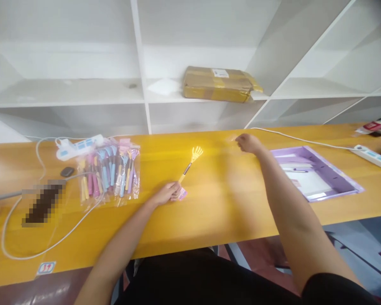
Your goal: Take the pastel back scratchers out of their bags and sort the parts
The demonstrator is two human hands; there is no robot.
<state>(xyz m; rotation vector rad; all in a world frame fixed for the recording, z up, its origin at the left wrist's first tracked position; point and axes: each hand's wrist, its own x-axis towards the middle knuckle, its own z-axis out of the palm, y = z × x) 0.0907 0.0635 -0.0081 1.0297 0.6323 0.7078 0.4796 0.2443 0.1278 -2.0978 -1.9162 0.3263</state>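
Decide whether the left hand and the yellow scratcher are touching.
Touching. The head view shows the left hand with its fingers closed around the yellow scratcher near its lower end.

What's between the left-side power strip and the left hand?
The head view shows several bagged back scratchers, then a stretch of table, before the left hand.
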